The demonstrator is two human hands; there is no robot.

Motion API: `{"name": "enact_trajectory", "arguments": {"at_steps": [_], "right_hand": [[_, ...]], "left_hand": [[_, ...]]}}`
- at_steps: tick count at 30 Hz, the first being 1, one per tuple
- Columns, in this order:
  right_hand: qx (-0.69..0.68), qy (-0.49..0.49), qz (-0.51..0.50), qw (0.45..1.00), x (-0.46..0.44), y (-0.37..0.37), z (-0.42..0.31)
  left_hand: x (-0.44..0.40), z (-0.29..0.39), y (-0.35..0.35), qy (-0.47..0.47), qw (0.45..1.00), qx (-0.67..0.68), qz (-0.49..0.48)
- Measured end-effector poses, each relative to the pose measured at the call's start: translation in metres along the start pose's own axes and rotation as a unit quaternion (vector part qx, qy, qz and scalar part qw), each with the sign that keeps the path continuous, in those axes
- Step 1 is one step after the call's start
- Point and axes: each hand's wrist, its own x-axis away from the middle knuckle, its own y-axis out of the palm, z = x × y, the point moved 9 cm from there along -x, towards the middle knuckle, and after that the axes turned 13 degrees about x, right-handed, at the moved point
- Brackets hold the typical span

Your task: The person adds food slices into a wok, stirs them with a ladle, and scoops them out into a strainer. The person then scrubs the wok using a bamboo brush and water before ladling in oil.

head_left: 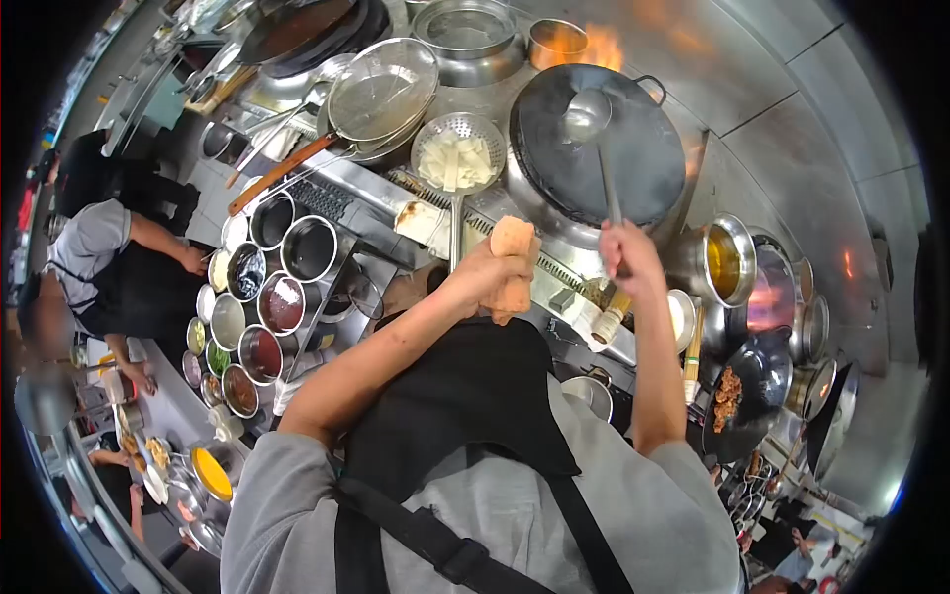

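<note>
A folded orange cloth (513, 243) is gripped in my left hand (490, 277), in front of my apron. My right hand (633, 259) is closed round the handle of a metal ladle (587, 116), whose bowl rests in or just above the black wok (638, 163). Some steam hangs over the wok, which sits on the stove. To the left of it, a perforated skimmer (457, 127) holds pale sliced pieces (455, 163). The skimmer's handle reaches down close to my left hand.
Flames (602, 48) rise behind the wok. A wire strainer (383, 89) lies at the left; below it stand several seasoning containers (282, 302). On the right are a pot of yellow oil (730, 259) and a pan of browned food (727, 398). A co-worker (104, 243) stands at far left.
</note>
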Motion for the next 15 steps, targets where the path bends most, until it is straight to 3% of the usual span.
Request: {"name": "enact_trajectory", "arguments": {"at_steps": [2, 3, 5, 6, 8, 9, 11, 15], "right_hand": [[0.330, -0.095, 0.171, 0.924, 0.009, -0.024, 0.026], [0.450, -0.138, 0.246, 0.847, 0.011, -0.030, 0.044], [0.514, -0.221, 0.313, 0.767, 0.023, -0.016, 0.083], [0.455, -0.228, 0.274, 0.816, 0.011, -0.011, 0.121], [0.421, -0.195, 0.228, 0.856, -0.004, 0.012, 0.175], [0.447, -0.157, 0.225, 0.851, -0.010, 0.026, 0.193], [0.380, -0.233, 0.178, 0.877, -0.027, 0.049, 0.205], [0.432, -0.195, 0.195, 0.859, -0.074, 0.053, 0.238]], "left_hand": [[0.010, 0.005, 0.006, -0.005, 1.000, 0.018, 0.013], [0.014, 0.006, 0.009, -0.011, 0.999, 0.038, 0.020], [0.016, 0.011, 0.009, 0.005, 0.998, 0.067, 0.018], [0.018, 0.015, 0.008, 0.016, 0.995, 0.094, 0.012], [0.024, 0.019, 0.007, 0.029, 0.994, 0.101, 0.034], [0.024, 0.022, 0.006, 0.041, 0.992, 0.108, 0.051], [0.016, 0.018, -0.007, 0.066, 0.992, 0.088, 0.067], [0.005, 0.010, -0.014, 0.044, 0.994, 0.069, 0.066]]}}
